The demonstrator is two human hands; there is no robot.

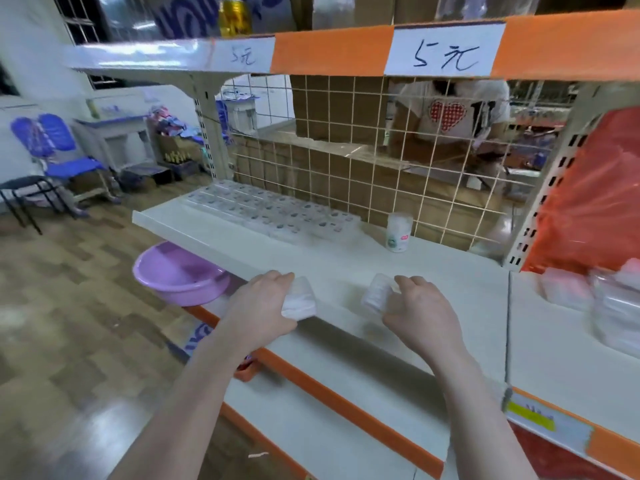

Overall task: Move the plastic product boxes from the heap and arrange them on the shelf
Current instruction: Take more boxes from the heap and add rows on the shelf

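My left hand [258, 308] grips a clear plastic product box [300, 300] just above the front of the white shelf [450, 327]. My right hand [420, 311] holds a second clear box [375, 295] beside it, a short gap between the two. Rows of similar clear boxes [273, 213] stand arranged at the shelf's back left, against the wire grid. A round white container [399, 232] stands upright behind my right hand. The image is blurred, so the boxes' contents are unclear.
A heap of clear plastic packs [609, 306] and an orange bag [588, 202] lie on the adjoining shelf at right. A purple basin [173, 275] sits below left. Another person [450, 112] stands behind the wire grid [346, 174]. An upper shelf [329, 50] overhangs.
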